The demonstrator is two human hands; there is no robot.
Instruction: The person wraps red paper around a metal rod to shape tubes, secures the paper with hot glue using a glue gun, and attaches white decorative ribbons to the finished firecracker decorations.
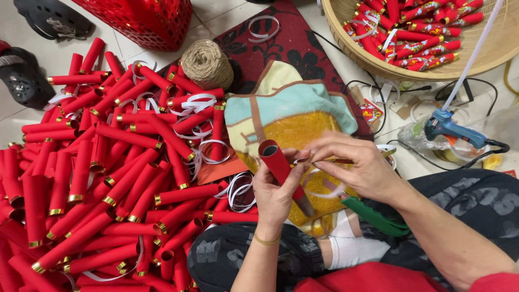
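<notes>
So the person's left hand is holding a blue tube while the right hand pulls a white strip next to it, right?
Not quite: the tube in the left hand is red, not blue, as the head view shows. The rest holds: the right hand is pinching a white strip beside it.

Too many red tubes (124, 184) to be counted are heaped on the floor. One twine ball (207, 64), one glue gun (451, 128), one woven basket (486, 59) and two dark sandals (24, 75) are seen.
</notes>
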